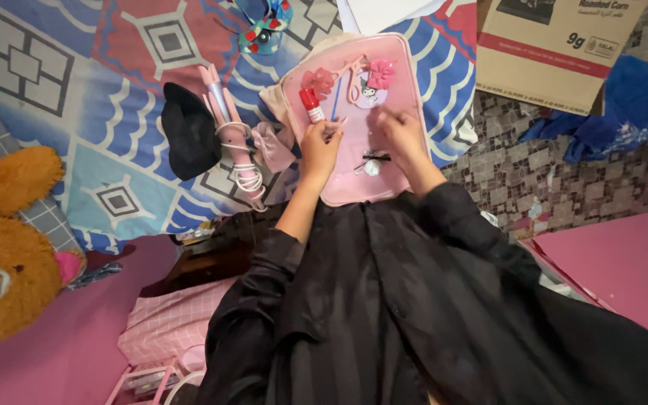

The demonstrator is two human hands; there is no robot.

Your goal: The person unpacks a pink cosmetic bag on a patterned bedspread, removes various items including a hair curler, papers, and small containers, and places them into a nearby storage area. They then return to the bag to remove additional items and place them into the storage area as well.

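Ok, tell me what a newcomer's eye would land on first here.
First the pink case at top centre, studded with bows and clips, where the left hand and right hand meet. Next the orange plush toy at far left, and the blue patterned blanket beneath.

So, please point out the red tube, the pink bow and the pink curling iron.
red tube (311, 104), head view, middle of its body.
pink bow (381, 73), head view, centre knot.
pink curling iron (228, 124), head view, mid-barrel.
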